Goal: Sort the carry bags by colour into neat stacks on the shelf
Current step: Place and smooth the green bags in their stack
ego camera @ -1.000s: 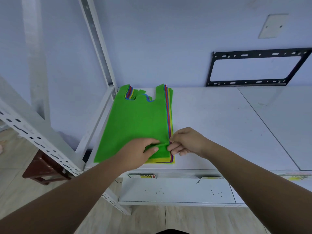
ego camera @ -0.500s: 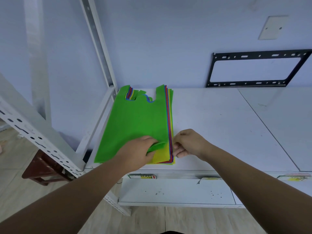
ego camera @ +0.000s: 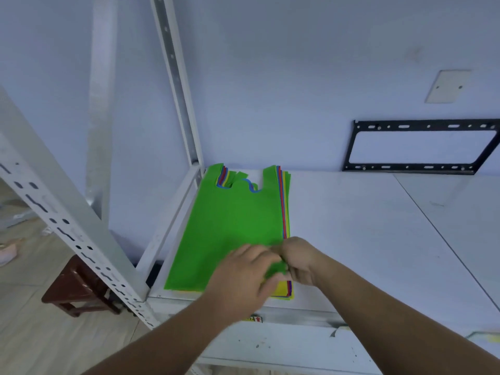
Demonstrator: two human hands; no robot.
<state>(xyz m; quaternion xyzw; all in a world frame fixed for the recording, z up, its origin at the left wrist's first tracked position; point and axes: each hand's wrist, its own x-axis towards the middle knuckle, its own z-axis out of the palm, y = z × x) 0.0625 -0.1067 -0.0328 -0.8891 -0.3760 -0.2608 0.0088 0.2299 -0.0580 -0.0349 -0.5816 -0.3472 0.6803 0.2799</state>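
Soft, even, bluish light fills the scene, shadows faint. The left hand (ego camera: 240,277) and right hand (ego camera: 300,261) smear with motion blur; wide-angle distortion slants the shelf uprights (ego camera: 176,77).

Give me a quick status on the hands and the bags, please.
Left hand, right hand pinching green bag corner. Mixed stack unsorted on shelf. Nothing blocking.
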